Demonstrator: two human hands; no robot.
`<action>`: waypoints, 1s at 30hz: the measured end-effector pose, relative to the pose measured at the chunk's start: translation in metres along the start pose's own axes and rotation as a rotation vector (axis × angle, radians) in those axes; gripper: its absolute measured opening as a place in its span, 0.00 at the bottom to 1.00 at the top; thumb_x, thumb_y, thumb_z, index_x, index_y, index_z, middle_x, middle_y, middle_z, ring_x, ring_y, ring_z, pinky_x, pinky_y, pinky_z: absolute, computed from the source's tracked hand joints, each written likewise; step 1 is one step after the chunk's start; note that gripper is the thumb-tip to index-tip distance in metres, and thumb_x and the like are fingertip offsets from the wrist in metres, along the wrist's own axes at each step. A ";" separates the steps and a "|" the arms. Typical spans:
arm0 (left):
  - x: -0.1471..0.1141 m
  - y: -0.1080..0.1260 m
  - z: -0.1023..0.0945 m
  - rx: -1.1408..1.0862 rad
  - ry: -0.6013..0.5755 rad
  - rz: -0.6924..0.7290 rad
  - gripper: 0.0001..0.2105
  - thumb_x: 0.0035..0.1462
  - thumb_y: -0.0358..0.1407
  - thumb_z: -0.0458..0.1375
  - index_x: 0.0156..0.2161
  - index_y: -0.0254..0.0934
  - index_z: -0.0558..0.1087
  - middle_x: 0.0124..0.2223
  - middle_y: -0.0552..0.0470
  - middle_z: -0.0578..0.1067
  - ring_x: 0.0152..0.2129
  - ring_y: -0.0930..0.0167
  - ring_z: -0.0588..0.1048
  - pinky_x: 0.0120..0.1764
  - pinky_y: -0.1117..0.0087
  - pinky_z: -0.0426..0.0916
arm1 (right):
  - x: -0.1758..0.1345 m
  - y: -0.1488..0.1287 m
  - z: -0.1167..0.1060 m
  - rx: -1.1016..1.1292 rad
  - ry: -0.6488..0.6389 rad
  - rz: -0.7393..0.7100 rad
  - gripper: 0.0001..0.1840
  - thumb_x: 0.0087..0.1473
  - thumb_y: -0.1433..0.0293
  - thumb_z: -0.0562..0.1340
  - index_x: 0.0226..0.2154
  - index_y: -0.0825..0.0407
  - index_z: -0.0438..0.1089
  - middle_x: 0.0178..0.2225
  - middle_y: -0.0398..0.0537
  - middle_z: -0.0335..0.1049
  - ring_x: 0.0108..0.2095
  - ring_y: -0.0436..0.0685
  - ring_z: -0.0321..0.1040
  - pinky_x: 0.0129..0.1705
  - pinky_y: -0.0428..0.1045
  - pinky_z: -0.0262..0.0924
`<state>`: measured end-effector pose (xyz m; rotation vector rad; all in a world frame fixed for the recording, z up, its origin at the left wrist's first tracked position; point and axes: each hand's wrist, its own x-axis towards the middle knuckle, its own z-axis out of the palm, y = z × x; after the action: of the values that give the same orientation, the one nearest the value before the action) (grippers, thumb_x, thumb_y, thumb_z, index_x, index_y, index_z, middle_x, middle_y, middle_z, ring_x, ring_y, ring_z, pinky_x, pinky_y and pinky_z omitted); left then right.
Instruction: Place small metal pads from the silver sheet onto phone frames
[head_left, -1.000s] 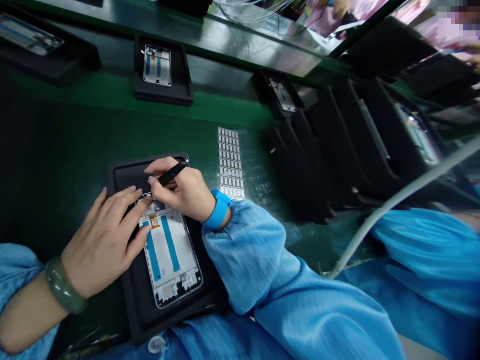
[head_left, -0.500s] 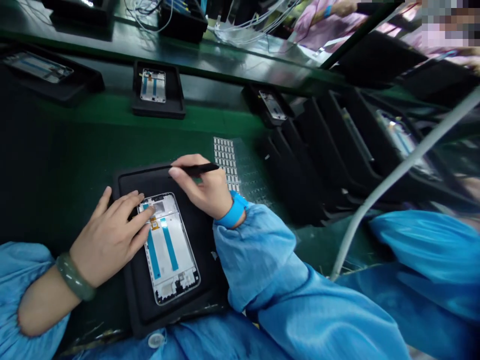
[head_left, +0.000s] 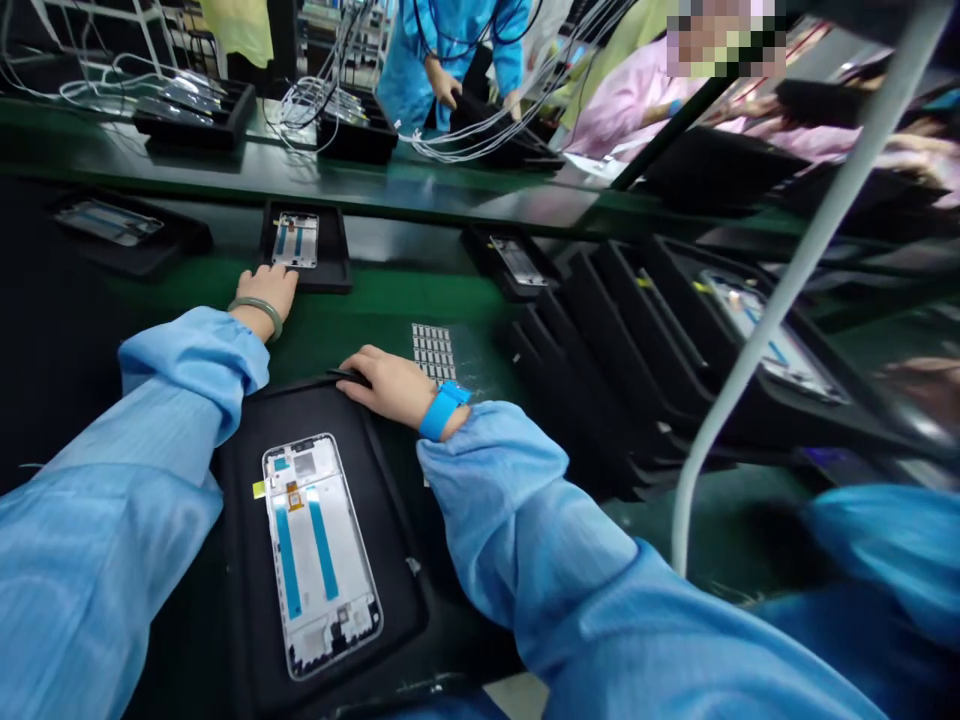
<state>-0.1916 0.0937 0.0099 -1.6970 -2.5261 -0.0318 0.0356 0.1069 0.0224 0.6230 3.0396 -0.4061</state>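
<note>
My left hand (head_left: 268, 294) reaches far forward, its fingers at the near left edge of a small black tray (head_left: 330, 275). Inside that tray lies a phone frame (head_left: 296, 241) with blue strips. The fingers look slightly apart, but their tips are partly hidden. Close to me, a larger-looking black tray (head_left: 251, 625) carries another silver phone frame (head_left: 324, 560), with two long blue strips, an orange flex cable and a yellow tab. My right hand (head_left: 390, 385), banded in blue at the wrist, rests by that tray's far right corner, closed around a slim black pen-shaped tool (head_left: 346, 375).
A sheet of small pale parts (head_left: 433, 350) lies beyond my right hand. Stacked black trays (head_left: 592, 370) lean on the right, behind a grey hose (head_left: 742, 390). More trays (head_left: 180, 240) stand along the back. Co-workers stand across the bench, among white cables (head_left: 465, 150).
My left hand has left the near phone frame and stretched forward to the back tray. My right hand has lowered its black tool toward the near tray's far edge. The view has tilted up.
</note>
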 end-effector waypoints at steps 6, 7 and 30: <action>0.008 -0.014 -0.020 0.103 -0.027 0.055 0.15 0.59 0.39 0.54 0.49 0.35 0.67 0.51 0.45 0.68 0.46 0.64 0.69 0.46 0.56 0.67 | 0.022 0.017 -0.012 -0.040 0.002 0.076 0.15 0.55 0.62 0.57 0.41 0.52 0.72 0.44 0.51 0.71 0.43 0.60 0.70 0.42 0.49 0.61; 0.003 -0.017 -0.027 0.112 -0.016 0.054 0.14 0.59 0.37 0.53 0.49 0.34 0.67 0.50 0.44 0.68 0.46 0.63 0.69 0.46 0.56 0.66 | 0.027 0.026 -0.014 -0.043 0.026 0.131 0.15 0.55 0.63 0.57 0.41 0.53 0.72 0.44 0.54 0.71 0.45 0.61 0.69 0.44 0.51 0.61; -0.325 0.025 -0.039 0.009 0.251 0.703 0.16 0.57 0.25 0.45 0.47 0.31 0.71 0.40 0.46 0.75 0.35 0.64 0.70 0.43 0.59 0.58 | 0.108 0.091 -0.026 0.534 0.289 0.875 0.18 0.58 0.64 0.58 0.49 0.55 0.63 0.49 0.52 0.65 0.45 0.57 0.67 0.45 0.57 0.65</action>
<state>-0.0442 -0.1990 0.0180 -2.2988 -1.6485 -0.1644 -0.0279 0.2359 0.0183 2.0391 2.4671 -1.1251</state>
